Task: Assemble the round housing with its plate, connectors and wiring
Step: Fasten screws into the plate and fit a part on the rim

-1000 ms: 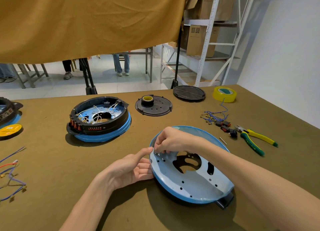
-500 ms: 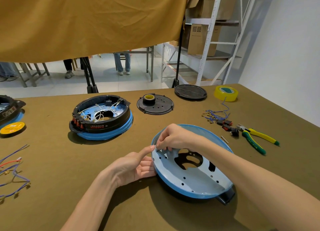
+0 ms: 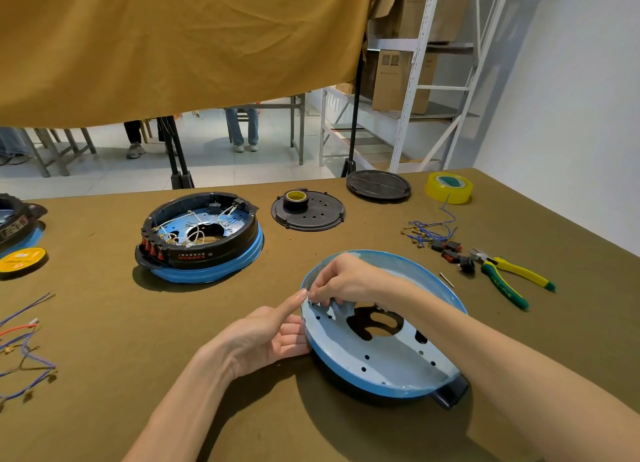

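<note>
A round light-blue plate (image 3: 391, 361) with holes and a central cutout lies tilted on a black housing near the table's front. My left hand (image 3: 266, 337) holds the plate's left rim, its thumb raised against the edge. My right hand (image 3: 343, 281) reaches over the plate and pinches a small metal part (image 3: 310, 302) at the rim's left side. A wired black-and-blue housing (image 3: 201, 240) with red connectors sits at the back left. Blue wires (image 3: 429, 231) and red-black connectors (image 3: 450, 252) lie at the right.
Green-yellow pliers (image 3: 509, 278) and a small pin (image 3: 446, 279) lie right of the plate. A black perforated plate (image 3: 308, 212) carrying a tape roll, a black lid (image 3: 378, 185) and yellow tape (image 3: 449, 187) stand at the back. Loose wires (image 3: 24, 344) and a yellow disc (image 3: 20, 259) lie left.
Both hands keep their places at the plate's left rim; only the view has shifted slightly.
</note>
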Motion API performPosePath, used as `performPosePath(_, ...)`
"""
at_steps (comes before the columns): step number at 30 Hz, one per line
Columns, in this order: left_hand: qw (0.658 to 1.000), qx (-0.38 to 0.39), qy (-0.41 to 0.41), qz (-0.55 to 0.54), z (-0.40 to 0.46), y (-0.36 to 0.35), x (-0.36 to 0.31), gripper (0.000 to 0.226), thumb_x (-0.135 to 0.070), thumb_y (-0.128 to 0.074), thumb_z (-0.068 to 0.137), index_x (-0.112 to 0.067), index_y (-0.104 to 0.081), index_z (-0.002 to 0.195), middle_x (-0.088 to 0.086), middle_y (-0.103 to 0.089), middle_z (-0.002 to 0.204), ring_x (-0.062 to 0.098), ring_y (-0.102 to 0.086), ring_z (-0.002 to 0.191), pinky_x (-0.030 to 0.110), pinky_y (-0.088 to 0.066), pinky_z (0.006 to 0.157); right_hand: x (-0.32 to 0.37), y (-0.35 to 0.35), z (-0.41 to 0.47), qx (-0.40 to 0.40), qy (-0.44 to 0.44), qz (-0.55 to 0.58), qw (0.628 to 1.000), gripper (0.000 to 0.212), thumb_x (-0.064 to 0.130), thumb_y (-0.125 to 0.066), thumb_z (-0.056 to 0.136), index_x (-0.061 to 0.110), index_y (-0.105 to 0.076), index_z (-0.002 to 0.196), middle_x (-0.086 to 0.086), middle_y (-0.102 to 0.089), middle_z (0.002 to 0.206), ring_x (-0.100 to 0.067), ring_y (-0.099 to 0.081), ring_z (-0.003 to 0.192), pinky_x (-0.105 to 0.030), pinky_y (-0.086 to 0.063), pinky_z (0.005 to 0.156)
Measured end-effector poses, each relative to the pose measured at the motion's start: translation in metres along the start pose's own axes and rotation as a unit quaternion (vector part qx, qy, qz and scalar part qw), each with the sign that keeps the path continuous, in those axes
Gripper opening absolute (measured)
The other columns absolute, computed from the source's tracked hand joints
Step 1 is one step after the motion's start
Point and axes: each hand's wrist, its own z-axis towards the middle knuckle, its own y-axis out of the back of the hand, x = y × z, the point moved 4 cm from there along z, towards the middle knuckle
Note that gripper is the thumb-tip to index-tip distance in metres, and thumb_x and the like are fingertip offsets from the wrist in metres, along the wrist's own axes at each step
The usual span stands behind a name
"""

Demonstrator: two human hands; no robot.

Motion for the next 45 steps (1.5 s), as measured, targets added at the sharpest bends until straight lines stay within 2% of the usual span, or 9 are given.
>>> performPosePath(5,1.000,-0.020,-0.011,0.014,0.005,-0.002,0.003,0.088,-0.061,-0.076,0.070,0.002,-0.060,0.128,0.021,-0.076,0.114,0.030,-0.074,0.108,0.043,-0.054,0.104,0.002,0.007,0.002,-0.005,0.001,-0.015,1.000,0.012,0.019,-0.076,0.091,0.008,-0.079,0.096,-0.008,-0.076,0.080,-0.013,-0.061,0.053,-0.022,-0.053,0.051)
performPosePath(12,1.000,-0.021,-0.013,0.014,0.010,-0.001,0.004,0.087,-0.063,-0.078,0.065,0.000,-0.063,0.123,0.019,-0.077,0.109,0.028,-0.076,0.104,0.032,-0.063,0.082,0.005,0.004,0.003,-0.016,0.022,-0.030,0.999,0.008,0.017,-0.075,0.092,0.012,-0.079,0.088,-0.006,-0.075,0.076,-0.016,-0.063,0.057,-0.028,-0.056,0.055)
performPosePath(18,1.000,-0.008,-0.008,0.014,0.010,-0.001,0.004,0.091,-0.065,-0.080,0.064,0.000,-0.063,0.125,0.019,-0.076,0.113,0.028,-0.075,0.106,0.032,-0.063,0.083,0.009,0.008,-0.003,-0.008,0.071,-0.130,0.989,0.012,0.027,-0.077,0.090,0.019,-0.080,0.097,0.000,-0.075,0.086,-0.010,-0.067,0.072,-0.020,-0.050,0.058)
performPosePath(21,1.000,-0.002,-0.011,0.015,0.010,0.002,0.004,0.092,-0.064,-0.082,0.066,0.000,-0.061,0.127,0.019,-0.076,0.115,0.029,-0.074,0.109,0.035,-0.062,0.090,0.016,0.002,-0.006,-0.030,0.155,-0.204,0.966,0.012,0.031,-0.076,0.090,0.022,-0.080,0.098,0.003,-0.072,0.089,-0.013,-0.066,0.084,-0.029,-0.056,0.067)
performPosePath(25,1.000,0.003,-0.013,0.017,0.009,0.002,0.004,0.094,-0.065,-0.082,0.064,0.001,-0.061,0.128,0.020,-0.075,0.115,0.029,-0.074,0.109,0.036,-0.060,0.093,0.017,-0.004,-0.005,-0.069,0.180,-0.214,0.958,0.016,0.031,-0.074,0.094,0.019,-0.081,0.101,0.004,-0.074,0.090,-0.013,-0.067,0.084,-0.040,-0.061,0.078)
performPosePath(28,1.000,-0.001,-0.008,0.015,0.010,0.001,0.003,0.095,-0.065,-0.082,0.062,0.000,-0.060,0.127,0.019,-0.076,0.114,0.028,-0.075,0.108,0.034,-0.062,0.087,0.016,-0.001,-0.005,-0.055,0.183,-0.209,0.959,0.019,0.037,-0.077,0.090,0.021,-0.078,0.101,0.005,-0.071,0.089,-0.012,-0.065,0.082,-0.035,-0.059,0.073)
performPosePath(34,1.000,0.006,-0.003,0.003,0.010,0.001,0.003,0.096,-0.064,-0.084,0.060,0.000,-0.061,0.126,0.019,-0.076,0.114,0.028,-0.075,0.108,0.032,-0.063,0.082,0.010,0.002,-0.012,-0.064,0.201,-0.188,0.959,0.010,0.024,-0.075,0.091,0.023,-0.080,0.099,0.005,-0.072,0.088,-0.010,-0.064,0.082,-0.034,-0.057,0.070)
performPosePath(39,1.000,0.005,-0.003,-0.006,0.011,0.002,0.004,0.092,-0.063,-0.083,0.064,0.001,-0.061,0.126,0.020,-0.076,0.115,0.029,-0.074,0.108,0.033,-0.063,0.084,0.011,0.000,-0.013,-0.099,0.200,-0.224,0.949,0.012,0.036,-0.074,0.089,0.027,-0.077,0.095,0.010,-0.070,0.085,-0.008,-0.063,0.079,-0.033,-0.057,0.067)
performPosePath(45,1.000,0.007,-0.005,-0.004,0.010,0.002,0.004,0.091,-0.062,-0.082,0.064,0.001,-0.062,0.125,0.020,-0.075,0.115,0.029,-0.074,0.108,0.033,-0.063,0.084,0.006,-0.004,-0.014,-0.116,0.206,-0.210,0.949,0.011,0.030,-0.071,0.093,0.026,-0.079,0.099,0.013,-0.069,0.087,-0.005,-0.062,0.079,-0.024,-0.052,0.063)
